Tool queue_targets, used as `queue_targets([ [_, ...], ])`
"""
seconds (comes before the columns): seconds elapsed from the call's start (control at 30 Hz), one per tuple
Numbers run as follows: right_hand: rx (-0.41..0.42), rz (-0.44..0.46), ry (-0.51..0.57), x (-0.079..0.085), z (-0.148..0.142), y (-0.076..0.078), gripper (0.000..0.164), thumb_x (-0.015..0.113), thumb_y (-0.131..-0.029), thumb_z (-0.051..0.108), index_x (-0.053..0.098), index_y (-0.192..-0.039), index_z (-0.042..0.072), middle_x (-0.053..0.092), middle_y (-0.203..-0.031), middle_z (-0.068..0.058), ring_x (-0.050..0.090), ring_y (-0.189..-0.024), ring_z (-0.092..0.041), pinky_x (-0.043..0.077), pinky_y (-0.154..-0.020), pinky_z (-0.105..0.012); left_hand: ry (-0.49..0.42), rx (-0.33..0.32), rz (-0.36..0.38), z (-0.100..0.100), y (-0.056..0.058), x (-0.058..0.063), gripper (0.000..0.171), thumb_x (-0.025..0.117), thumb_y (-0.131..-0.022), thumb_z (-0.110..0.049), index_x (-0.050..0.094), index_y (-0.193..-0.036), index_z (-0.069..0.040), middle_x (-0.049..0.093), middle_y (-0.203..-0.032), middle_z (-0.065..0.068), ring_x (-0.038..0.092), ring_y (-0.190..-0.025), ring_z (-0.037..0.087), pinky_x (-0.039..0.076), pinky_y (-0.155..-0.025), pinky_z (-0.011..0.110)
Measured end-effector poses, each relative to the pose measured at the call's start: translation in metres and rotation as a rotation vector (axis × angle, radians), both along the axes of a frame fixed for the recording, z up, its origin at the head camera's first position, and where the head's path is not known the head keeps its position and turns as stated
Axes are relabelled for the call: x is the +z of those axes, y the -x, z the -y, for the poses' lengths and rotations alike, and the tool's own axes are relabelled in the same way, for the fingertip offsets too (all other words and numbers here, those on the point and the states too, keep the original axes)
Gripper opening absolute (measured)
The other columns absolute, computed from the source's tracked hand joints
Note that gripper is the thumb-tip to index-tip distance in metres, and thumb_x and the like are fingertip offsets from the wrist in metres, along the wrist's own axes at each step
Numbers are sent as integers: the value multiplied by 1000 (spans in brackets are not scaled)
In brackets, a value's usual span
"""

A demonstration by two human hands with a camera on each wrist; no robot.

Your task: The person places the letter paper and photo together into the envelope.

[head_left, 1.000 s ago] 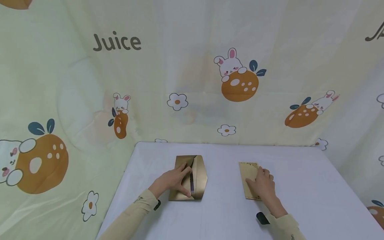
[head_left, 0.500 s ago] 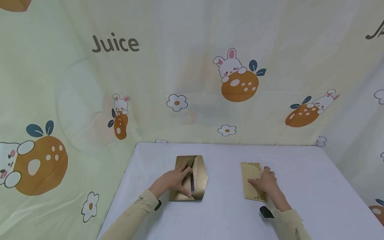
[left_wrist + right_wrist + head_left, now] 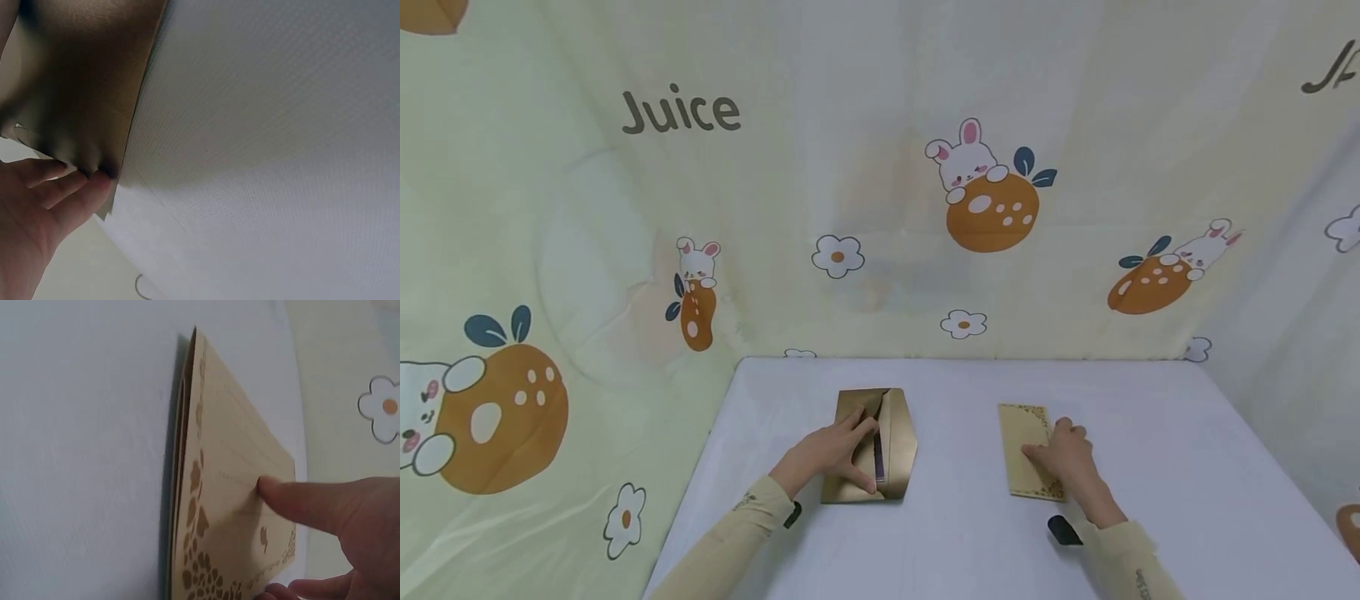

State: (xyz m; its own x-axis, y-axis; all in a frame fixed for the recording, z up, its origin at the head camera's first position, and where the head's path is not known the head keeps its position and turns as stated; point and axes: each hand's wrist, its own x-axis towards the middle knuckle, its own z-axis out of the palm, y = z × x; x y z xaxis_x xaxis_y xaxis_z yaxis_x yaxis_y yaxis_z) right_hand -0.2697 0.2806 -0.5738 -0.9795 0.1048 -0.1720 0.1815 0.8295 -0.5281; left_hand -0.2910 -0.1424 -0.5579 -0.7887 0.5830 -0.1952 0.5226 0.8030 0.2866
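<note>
A gold envelope (image 3: 901, 442) lies on the left part of the table with its pointed flap folded out to the right. Its mouth gapes, and a narrow dark purple strip (image 3: 880, 462) shows inside. My left hand (image 3: 826, 452) grips the envelope across its pocket, thumb low and fingers high along the mouth. To the right lies a cream folded card (image 3: 1021, 446) with a brown floral border; two layers show at its edge in the right wrist view. The right thumb (image 3: 300, 499) presses the card's face, while the other fingers of my right hand (image 3: 1070, 457) curl at its right edge.
Both papers rest on a white-covered table (image 3: 955, 533). Behind it hangs a pale curtain (image 3: 880, 167) printed with rabbits, oranges and flowers. Black wrist straps (image 3: 1063, 531) show at the cuffs.
My right hand has shifted right across the card, its fingers going from the card's face to its right edge. The left hand and envelope stay put; the view shifts slightly.
</note>
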Motion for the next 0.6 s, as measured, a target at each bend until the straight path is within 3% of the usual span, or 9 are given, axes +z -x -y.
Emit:
queue_targets([
  [0.1,2,-10,-12,1,3,-3,74,73,-90,32,34,-118,-23,43,-108,-46,54,-87,-52,49,-72,-55,2,-5,5,-1,-1,-1,99,75,-66,-78,33,-141,-28,18,-164,28,60,-124,40,55,-80,43],
  [0.23,-3,29,23,4,5,1,74,72,-91,30,31,-121,-23,42,-110,-44,52,-88,-44,49,-74,-53,-1,-3,4,0,0,0,100,75,-67,-77,33,-142,-27,18,-164,28,59,-124,41,55,-81,45],
  [0.33,19,51,19,6,4,2,80,72,-91,30,27,-128,-24,36,-119,-48,48,-101,-54,46,-84,-60,-10,-5,13,0,-1,0,99,77,-67,-75,33,-142,-27,18,-164,28,58,-125,42,55,-82,46],
  [0.43,78,48,-1,10,2,3,92,74,-89,28,17,-141,-24,25,-132,-54,32,-120,-68,35,-99,-70,-14,-8,14,-1,-2,-1,98,77,-66,-75,34,-140,-27,19,-163,28,58,-125,42,55,-82,46],
  [0.53,137,46,-12,15,1,4,104,75,-88,25,4,-147,-23,16,-142,-55,16,-131,-73,21,-107,-75,-13,-11,1,0,-1,-2,97,77,-66,-76,34,-138,-28,21,-163,28,58,-125,41,55,-82,46],
  [0.6,150,57,-14,18,2,7,107,76,-88,23,-1,-147,-23,14,-143,-56,14,-132,-74,20,-108,-75,-13,-17,-13,0,0,-2,96,76,-66,-76,35,-138,-28,22,-163,28,59,-125,41,56,-83,45],
])
